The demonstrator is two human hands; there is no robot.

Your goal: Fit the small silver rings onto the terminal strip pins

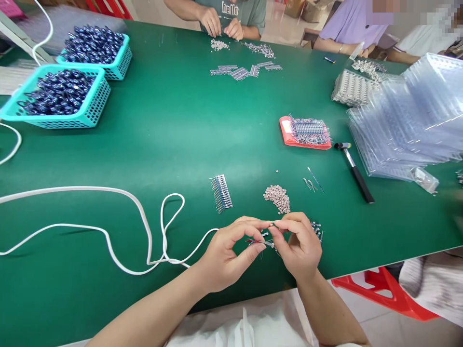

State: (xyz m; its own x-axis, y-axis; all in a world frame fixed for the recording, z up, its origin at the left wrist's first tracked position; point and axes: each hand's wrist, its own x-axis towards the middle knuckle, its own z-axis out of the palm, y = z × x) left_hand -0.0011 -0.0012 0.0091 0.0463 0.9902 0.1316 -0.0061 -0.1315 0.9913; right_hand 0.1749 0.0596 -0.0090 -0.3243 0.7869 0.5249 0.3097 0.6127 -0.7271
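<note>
Above the near edge of the table, my left hand (231, 250) pinches several thin wire-legged components (266, 244) between thumb and fingers. Its index fingertip meets the fingertips of my right hand (300, 243). My right thumb and index finger are closed on a tiny pale piece (271, 224), partly covered by the fingertips. Just beyond the hands lies a pile of small pinkish bead-like pieces (278, 197). A strip of wire-legged components (222, 193) rests to its left. More loose components (317, 230) show partly behind my right hand.
White cables (104, 231) loop across the left. Two turquoise baskets (97, 103) hold dark blue glossy parts. At right are a red-banded component bundle (307, 132), a hammer (356, 176) and stacked clear plastic trays (405, 115). Co-workers sit across the green table (162, 130).
</note>
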